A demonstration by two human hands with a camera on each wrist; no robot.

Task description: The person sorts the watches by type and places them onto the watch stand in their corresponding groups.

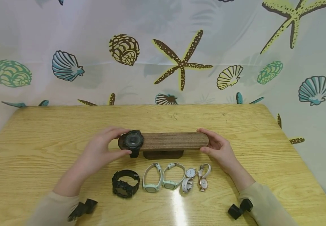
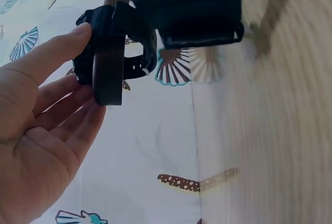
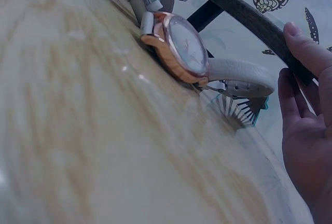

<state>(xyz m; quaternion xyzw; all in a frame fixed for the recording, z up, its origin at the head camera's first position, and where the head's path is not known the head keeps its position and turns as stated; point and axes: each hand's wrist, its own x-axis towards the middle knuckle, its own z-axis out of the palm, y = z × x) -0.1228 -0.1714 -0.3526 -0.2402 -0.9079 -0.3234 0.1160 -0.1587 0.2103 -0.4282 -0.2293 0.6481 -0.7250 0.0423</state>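
A long dark wooden watch stand (image 1: 174, 141) with rounded ends lies crosswise, its bar raised on a base (image 1: 163, 155). Around the bar's left end is strapped a black digital watch (image 1: 134, 140), face up. My left hand (image 1: 100, 152) pinches that watch, thumb at its near side and index finger at its far side. In the left wrist view, the watch's strap (image 2: 148, 53) hangs in a loop below the bar's end (image 2: 109, 79). My right hand (image 1: 220, 150) grips the stand's right end between thumb and fingers; the right wrist view shows this hand (image 3: 311, 130) at the bar's tip (image 3: 295, 66).
In front of the stand, a second black watch (image 1: 124, 190), two pale green watches (image 1: 151, 189) (image 1: 169, 184) and two small white-strapped watches (image 1: 191, 173) (image 1: 203, 184) lie in a row on the wooden table (image 1: 66, 125). A shell-patterned cloth (image 1: 95, 88) hangs behind.
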